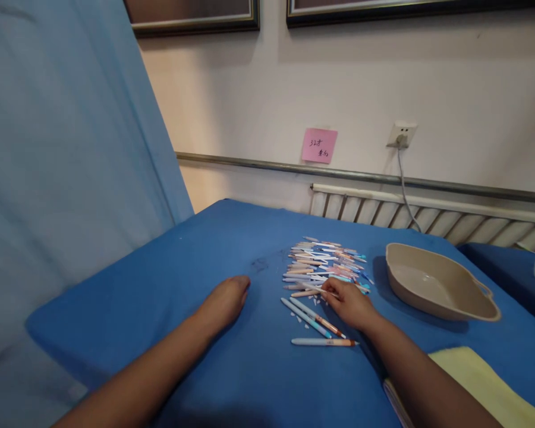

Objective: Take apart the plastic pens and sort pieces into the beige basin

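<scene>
A pile of several thin pastel pens (323,261) lies on a blue-covered table (182,267). My right hand (350,303) rests at the near edge of the pile, fingers pinched on one thin white pen (314,288). Three assembled pens (314,318) lie apart just in front of that hand, with small white bits around them. My left hand (225,300) lies on the cloth left of the pile, fingers curled under, holding nothing that I can see.
A beige oval tray (441,294) sits right of the pile. Yellow cloth (485,380) lies at the near right. A blue curtain (62,148) hangs left. A pink note (319,145), socket (401,135) and radiator (428,217) are on the wall behind.
</scene>
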`<state>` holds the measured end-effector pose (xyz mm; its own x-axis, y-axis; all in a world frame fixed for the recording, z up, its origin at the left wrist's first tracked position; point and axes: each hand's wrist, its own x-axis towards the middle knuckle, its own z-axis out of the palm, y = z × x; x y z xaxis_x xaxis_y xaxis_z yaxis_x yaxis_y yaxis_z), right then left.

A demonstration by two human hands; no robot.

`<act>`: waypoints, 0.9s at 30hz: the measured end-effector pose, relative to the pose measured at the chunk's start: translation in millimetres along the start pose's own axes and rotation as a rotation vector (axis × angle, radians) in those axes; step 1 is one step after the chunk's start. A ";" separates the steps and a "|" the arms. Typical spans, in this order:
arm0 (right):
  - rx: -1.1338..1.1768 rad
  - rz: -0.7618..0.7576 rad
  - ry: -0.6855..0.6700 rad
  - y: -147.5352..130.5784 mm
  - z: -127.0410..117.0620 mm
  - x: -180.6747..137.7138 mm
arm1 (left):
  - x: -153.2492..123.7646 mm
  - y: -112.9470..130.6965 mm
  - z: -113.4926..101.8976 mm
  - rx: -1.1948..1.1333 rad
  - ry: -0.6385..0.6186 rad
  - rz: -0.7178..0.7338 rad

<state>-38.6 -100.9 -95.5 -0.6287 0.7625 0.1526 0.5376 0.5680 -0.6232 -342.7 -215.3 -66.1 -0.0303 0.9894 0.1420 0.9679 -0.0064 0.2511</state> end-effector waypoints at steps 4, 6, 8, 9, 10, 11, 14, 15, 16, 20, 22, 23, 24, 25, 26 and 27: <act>0.030 -0.021 0.013 3.3 -2.6 -0.3 | 23.4 31.1 0.1 -0.061 0.003 0.062; 0.043 -0.036 -0.005 4.8 -4.4 -0.2 | 44.5 53.7 -0.2 -0.124 0.024 0.151; 0.044 -0.048 -0.026 5.8 -5.9 0.1 | 68.2 75.6 2.1 -0.202 0.067 0.210; 0.038 -0.052 -0.030 6.1 -6.5 0.2 | 79.6 85.1 4.2 -0.233 0.067 0.229; 0.031 -0.054 -0.031 6.4 -7.0 0.4 | 89.9 93.2 6.9 -0.244 0.065 0.246; 0.023 -0.051 -0.028 6.7 -7.4 0.7 | 98.4 99.5 9.8 -0.254 0.065 0.259; 0.019 -0.038 -0.014 7.8 -8.5 2.4 | 110.5 106.8 17.9 -0.278 0.071 0.282; 0.028 -0.033 -0.012 8.0 -8.8 3.2 | 109.6 105.5 20.1 -0.285 0.076 0.287; 0.040 -0.028 -0.008 8.1 -9.0 4.1 | 106.5 102.8 22.0 -0.294 0.084 0.288; 0.110 -0.010 0.002 6.5 -8.3 7.3 | 81.2 87.1 28.2 -0.384 0.110 0.277; 0.163 -0.009 0.005 5.1 -6.9 8.4 | 69.3 82.5 30.0 -0.435 0.066 0.306; 0.193 -0.009 0.006 4.6 -6.0 8.9 | 65.3 81.7 30.4 -0.442 0.041 0.334; 0.226 -0.008 0.007 4.1 -5.0 9.4 | 62.9 81.7 30.6 -0.439 0.018 0.360; 0.258 -0.006 0.009 3.9 -4.0 9.8 | 61.9 82.3 30.5 -0.432 0.004 0.380; 0.288 -0.006 0.012 3.8 -3.1 10.3 | 62.2 83.0 30.4 -0.425 -0.003 0.388; 0.314 -0.007 0.015 3.9 -2.2 10.6 | 63.3 83.6 30.3 -0.419 -0.008 0.381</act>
<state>-42.0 -90.0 -94.7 -0.6226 0.7644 0.1676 0.3315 0.4517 -0.8283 -256.1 -148.8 -65.1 0.3057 0.9068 0.2902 0.7280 -0.4190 0.5426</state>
